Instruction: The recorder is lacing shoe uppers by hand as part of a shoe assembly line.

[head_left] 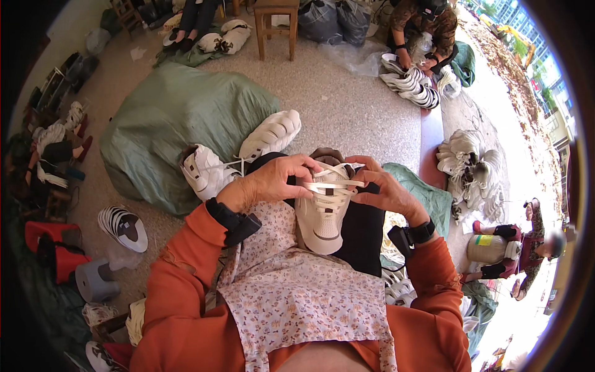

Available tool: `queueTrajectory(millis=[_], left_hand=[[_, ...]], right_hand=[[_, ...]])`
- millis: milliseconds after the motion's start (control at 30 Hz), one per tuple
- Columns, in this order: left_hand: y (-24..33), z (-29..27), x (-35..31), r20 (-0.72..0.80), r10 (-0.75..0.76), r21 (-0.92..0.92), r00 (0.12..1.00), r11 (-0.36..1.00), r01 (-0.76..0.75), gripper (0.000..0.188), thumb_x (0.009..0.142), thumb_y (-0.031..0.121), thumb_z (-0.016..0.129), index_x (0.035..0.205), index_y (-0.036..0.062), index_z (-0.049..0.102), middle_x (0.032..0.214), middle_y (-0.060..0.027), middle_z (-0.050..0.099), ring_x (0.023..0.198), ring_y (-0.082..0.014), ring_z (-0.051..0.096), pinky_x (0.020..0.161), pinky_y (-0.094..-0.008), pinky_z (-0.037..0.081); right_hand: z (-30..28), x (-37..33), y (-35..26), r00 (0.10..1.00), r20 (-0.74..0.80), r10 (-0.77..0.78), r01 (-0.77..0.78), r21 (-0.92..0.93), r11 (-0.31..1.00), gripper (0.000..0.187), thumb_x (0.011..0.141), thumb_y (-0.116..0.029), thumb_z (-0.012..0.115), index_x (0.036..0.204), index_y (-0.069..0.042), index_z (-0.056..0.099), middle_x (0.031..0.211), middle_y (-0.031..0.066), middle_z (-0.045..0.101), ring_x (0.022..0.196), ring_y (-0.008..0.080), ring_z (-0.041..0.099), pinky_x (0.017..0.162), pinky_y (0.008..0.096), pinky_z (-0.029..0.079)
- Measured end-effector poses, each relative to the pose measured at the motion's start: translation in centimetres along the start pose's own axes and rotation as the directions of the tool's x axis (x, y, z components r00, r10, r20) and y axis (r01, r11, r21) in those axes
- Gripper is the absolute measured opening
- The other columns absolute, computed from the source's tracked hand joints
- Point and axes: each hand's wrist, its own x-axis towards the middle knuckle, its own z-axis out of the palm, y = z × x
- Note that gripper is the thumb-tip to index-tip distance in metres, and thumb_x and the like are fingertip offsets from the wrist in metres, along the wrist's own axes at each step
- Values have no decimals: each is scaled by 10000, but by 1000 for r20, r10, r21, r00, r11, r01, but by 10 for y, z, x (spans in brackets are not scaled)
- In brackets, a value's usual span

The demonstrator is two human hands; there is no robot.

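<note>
A cream sneaker (319, 223) rests on my lap with its toe toward me, flat white shoelaces (328, 185) crossing its front. My left hand (280, 180) is closed at the left edge of the lacing, thumb and fingers pinching the lace. On the other side, my right hand (385, 191) pinches a lace end between thumb and forefinger. The lower eyelets show plainly; my fingers partly cover the upper ones. Beyond my left hand lie two white sneakers, one on its side (207, 173) and one sole up (271, 135), with a white lace between them.
A large green sack (180, 124) fills the floor to the left. Stacked white shoe parts (123, 228) lie near a grey stool (97, 280). To the right is a heap of white shoes (471, 164). Another person (427, 31) handles shoes at the far right.
</note>
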Motion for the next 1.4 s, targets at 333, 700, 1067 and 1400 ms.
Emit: queueTrajectory(millis=[333,700,1067,1400], left_hand=[[14,-21,5,185,-96,51,978,995,88,240,805,189,783,783,-6,646,1344,-118,579,1202,-235,566,1022,-344,434],[-16,4,7,-177,-298,-403,938,891,207,320,994,235,594,1208,1,638,1217,-59,606,1096,-140,569,966,-278,438],[-37,7,36,-38,-510,-407,859,793,453,532,1050,455,448,1280,-8,575,1135,-52,633,1052,-125,567,945,-275,445],[-26,17,55,24,-564,-198,825,807,557,487,871,365,755,1174,4,630,1065,-53,669,971,-123,598,844,-254,458]], right_hand=[[-12,8,4,982,191,12,7,-94,996,191,807,-165,755,889,-17,666,1332,130,514,1120,279,574,921,364,471],[-5,24,39,927,-185,325,-265,289,920,436,1042,-360,501,1166,36,632,1043,79,659,988,177,625,931,315,489],[-8,17,25,946,14,325,-298,437,848,349,881,-93,651,1214,6,624,1013,30,681,936,106,616,843,261,500],[-14,-31,1,978,-116,171,-117,372,921,440,785,-149,790,1183,6,682,1127,65,700,1013,130,643,949,294,495]])
